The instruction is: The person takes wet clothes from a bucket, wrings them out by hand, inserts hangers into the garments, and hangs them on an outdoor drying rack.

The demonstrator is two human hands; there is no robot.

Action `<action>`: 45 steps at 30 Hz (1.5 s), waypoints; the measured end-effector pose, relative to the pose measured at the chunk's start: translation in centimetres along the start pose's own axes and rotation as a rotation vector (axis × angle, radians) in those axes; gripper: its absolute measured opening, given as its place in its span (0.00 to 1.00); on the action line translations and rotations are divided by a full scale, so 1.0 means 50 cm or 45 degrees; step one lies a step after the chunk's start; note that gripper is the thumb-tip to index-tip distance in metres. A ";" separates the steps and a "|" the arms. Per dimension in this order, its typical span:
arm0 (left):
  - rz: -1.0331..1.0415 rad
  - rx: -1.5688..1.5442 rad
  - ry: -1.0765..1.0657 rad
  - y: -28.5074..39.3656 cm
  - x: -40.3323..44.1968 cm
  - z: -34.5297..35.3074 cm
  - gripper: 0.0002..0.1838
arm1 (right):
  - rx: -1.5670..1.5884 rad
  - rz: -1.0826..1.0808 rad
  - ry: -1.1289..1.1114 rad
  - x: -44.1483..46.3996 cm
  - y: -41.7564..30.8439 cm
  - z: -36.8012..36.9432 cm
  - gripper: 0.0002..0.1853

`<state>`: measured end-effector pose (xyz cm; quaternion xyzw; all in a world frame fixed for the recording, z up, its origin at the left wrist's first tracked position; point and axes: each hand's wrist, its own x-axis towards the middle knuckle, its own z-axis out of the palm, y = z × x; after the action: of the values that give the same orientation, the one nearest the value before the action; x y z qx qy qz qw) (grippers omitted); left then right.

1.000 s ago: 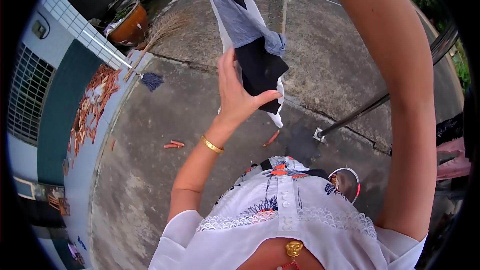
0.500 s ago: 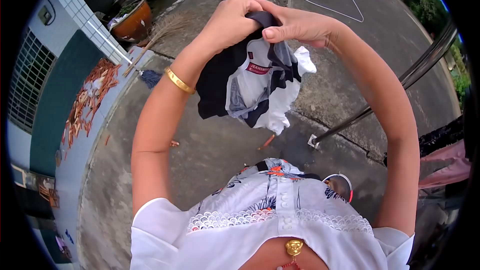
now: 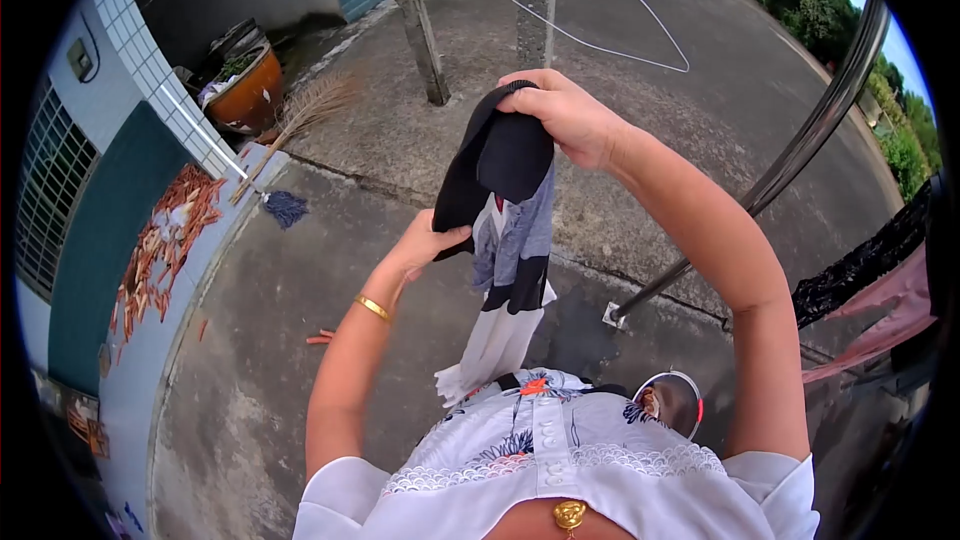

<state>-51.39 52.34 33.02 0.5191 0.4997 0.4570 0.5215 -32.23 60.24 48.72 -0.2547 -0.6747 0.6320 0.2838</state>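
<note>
Your right hand (image 3: 568,118) pinches garment (image 3: 515,160) top, left hand (image 3: 413,244) its side edge; grips firm, ease folds flat.

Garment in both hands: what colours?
The garment is black, bluish grey and white; best seen in the head view.

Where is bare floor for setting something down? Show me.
Bare concrete lies between the pale ledge and left forearm, low in view, and beyond the right forearm toward the shrubs. Crowded: the ledge under reddish strips; the right edge, with hanging cloths.
</note>
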 end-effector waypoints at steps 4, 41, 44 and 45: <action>0.142 -1.084 0.085 0.061 -0.005 -0.098 0.21 | 0.208 0.018 0.238 -0.015 0.066 -0.042 0.07; -0.150 0.489 0.339 0.410 0.009 -0.028 0.18 | -0.901 -0.913 1.468 0.224 -0.061 -0.445 0.10; -0.151 0.407 0.360 0.424 0.002 -0.017 0.18 | -0.871 -0.996 1.462 0.213 -0.075 -0.427 0.10; -0.158 0.392 0.383 0.430 0.004 -0.012 0.18 | -0.841 -1.026 1.456 0.207 -0.075 -0.419 0.10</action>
<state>-51.09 53.51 54.49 0.4867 0.6669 0.4145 0.3827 -24.76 82.09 53.94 -0.3478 -0.6173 0.0162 0.7055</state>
